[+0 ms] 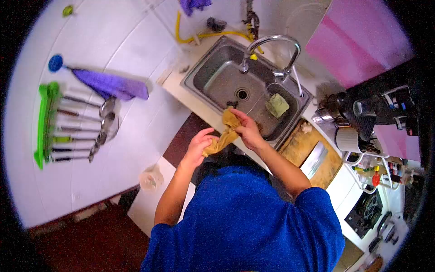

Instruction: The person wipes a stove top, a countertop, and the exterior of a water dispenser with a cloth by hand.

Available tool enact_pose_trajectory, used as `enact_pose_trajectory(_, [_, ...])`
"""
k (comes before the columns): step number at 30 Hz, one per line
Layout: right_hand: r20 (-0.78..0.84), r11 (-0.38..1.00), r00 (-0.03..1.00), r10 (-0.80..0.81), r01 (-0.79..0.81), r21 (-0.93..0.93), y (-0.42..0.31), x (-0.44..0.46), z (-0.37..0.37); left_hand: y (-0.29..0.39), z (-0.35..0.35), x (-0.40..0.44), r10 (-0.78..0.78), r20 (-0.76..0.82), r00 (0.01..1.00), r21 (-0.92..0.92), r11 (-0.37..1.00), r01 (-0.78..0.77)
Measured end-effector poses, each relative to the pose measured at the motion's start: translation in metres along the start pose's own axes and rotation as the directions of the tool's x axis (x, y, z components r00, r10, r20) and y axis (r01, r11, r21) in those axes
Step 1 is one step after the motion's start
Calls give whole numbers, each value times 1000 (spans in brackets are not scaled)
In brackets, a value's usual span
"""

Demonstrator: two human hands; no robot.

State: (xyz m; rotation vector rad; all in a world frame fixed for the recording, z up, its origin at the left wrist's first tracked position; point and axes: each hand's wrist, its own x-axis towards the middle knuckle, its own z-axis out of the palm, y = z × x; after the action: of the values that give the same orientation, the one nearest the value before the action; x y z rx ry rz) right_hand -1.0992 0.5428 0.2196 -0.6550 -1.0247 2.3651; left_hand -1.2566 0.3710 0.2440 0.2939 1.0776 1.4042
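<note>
A mustard-brown cloth (223, 138) is stretched, bunched and twisted, between my two hands at the front edge of the sink (216, 77). My left hand (198, 147) grips its lower end, near my body. The upper end is pinched in my right hand (248, 130), which is over the sink's near rim. Inside the basin, a pale green cloth or sponge (277, 105) lies to the right of the drain (243, 94). The curved chrome faucet (290, 43) arches over the basin from the back; I cannot tell whether water runs from it.
Right of the sink, a broad-bladed knife (316, 158) rests on a wooden cutting board (297, 147). Beyond are a bottle rack (371, 170) and a stove (366, 213). On the left wall hang ladles on a green rack (46, 124) and a purple towel (111, 84). A yellow hose (208, 35) runs behind the sink.
</note>
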Motion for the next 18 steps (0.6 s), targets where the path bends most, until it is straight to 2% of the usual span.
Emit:
enact_pose_trajectory(2, [25, 998, 999, -49, 50, -44, -15, 23, 11, 16, -9, 26, -120, -68, 990, 213, 968, 132])
enact_pose_trajectory(3, [34, 997, 997, -64, 65, -34, -18, 35, 16, 23, -1, 37, -101, -92, 991, 246, 962, 121])
enact_pose_trajectory(4, [85, 992, 990, -116, 120, -44, -18, 46, 19, 31, 10, 49, -78, -32, 996, 244, 966, 83])
enact_pose_trajectory(6, [67, 987, 989, -129, 135, -86, -24, 57, 28, 38, 16, 74, -74, 43, 996, 251, 966, 61])
enact_pose_trajectory(8, [36, 974, 990, -138, 142, -177, -39, 64, 38, 37, 3, 107, 30, 44, 999, 551, 833, -49])
enact_pose_trajectory(9, [11, 974, 989, -148, 148, -174, -41, 69, 35, 47, 2, 119, 10, 62, 998, 556, 830, -43])
enact_pose_trajectory(11, [-90, 895, 975, -202, 147, -422, -44, 76, 24, 64, -2, 140, -102, 60, 993, 763, 647, 20])
enact_pose_trajectory(12, [-65, 877, 968, -241, 188, -443, -44, 81, 16, 67, -12, 154, -85, 111, 990, 799, 600, -38])
enact_pose_trajectory(13, [-85, 875, 965, -249, 186, -447, -44, 85, 12, 74, -11, 162, -100, 128, 987, 799, 599, -43])
enact_pose_trajectory(15, [-228, 716, 926, -301, 61, -696, -42, 92, 9, 87, -10, 179, 189, 207, 960, 661, 697, -279])
enact_pose_trajectory(16, [-258, 691, 893, -370, 79, -718, -37, 98, 5, 91, -23, 195, 212, 313, 926, 694, 614, -376])
enact_pose_trajectory(17, [-288, 689, 880, -378, 59, -723, -35, 100, 0, 93, -36, 207, 191, 337, 922, 683, 625, -378])
enact_pose_trajectory(18, [-344, 596, 852, -395, -47, -801, -39, 103, 3, 105, -37, 212, 69, 275, 959, 649, 723, -238])
